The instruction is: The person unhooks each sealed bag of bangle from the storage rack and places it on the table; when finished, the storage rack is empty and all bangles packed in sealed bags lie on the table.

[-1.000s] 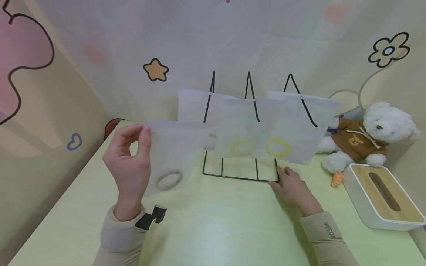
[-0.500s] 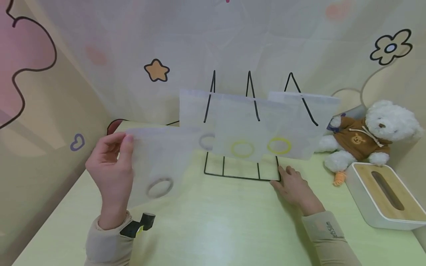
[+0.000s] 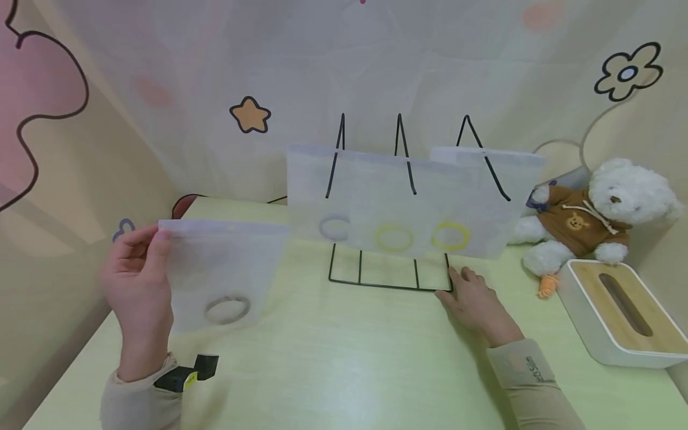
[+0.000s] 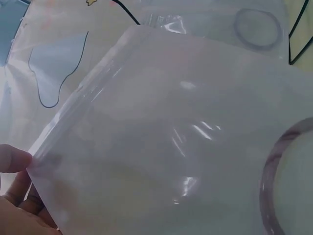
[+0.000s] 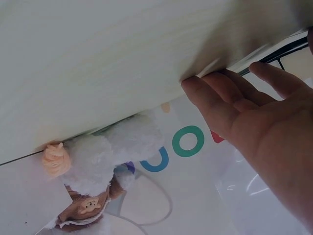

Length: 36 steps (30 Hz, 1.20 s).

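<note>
Plastic pouch (image 3: 220, 269) — farther left than before, corner pinched by left fingers (image 3: 156, 254) — right fingers (image 3: 458, 280) outstretched at the rack (image 3: 389, 286)

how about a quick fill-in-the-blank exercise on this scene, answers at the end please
1. The person's ____ hand pinches a translucent bag at an upper corner.
2. Through the hanging bags on the black wire rack, ____ yellow rings show.
3. The other hand is at the rack's near ____ corner.
4. The plush bear wears a ____ hoodie.

Missing words: left; two; right; brown.
</note>
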### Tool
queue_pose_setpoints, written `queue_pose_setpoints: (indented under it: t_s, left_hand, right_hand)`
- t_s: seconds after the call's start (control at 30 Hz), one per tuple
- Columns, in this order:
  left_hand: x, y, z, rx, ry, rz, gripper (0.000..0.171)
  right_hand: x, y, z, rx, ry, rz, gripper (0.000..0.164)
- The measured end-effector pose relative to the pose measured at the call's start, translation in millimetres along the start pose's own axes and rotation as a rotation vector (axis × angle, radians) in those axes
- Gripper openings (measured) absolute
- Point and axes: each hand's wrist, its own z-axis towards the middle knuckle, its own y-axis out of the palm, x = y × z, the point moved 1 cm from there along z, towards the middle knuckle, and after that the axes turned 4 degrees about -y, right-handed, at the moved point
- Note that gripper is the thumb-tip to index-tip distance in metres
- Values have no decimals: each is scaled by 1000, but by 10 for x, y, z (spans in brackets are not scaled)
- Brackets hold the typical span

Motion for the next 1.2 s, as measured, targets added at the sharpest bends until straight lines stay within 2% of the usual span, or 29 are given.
queue_pose_setpoints:
  t_s: [0.37,0.47,0.7,0.93,1.2]
  left_hand:
    - [-21,-228,139,46,-14,32,25]
    - [-36,-281,183,42,-15,33,24]
    - [-96,-392,254,18,-32,105,22]
    - [-119,-469,298,9,-22,101,24]
    - [-116,-553,376,8,-89,127,26]
  right_hand:
    - [28,29,28,11,-6,-7,70]
    - [27,25,26,13,-2,-12,70]
    - [6,-1,2,10,-6,-6,70]
    - [19,9,3,9,-6,-2,70]
    - [19,8,7,15,-8,-6,69]
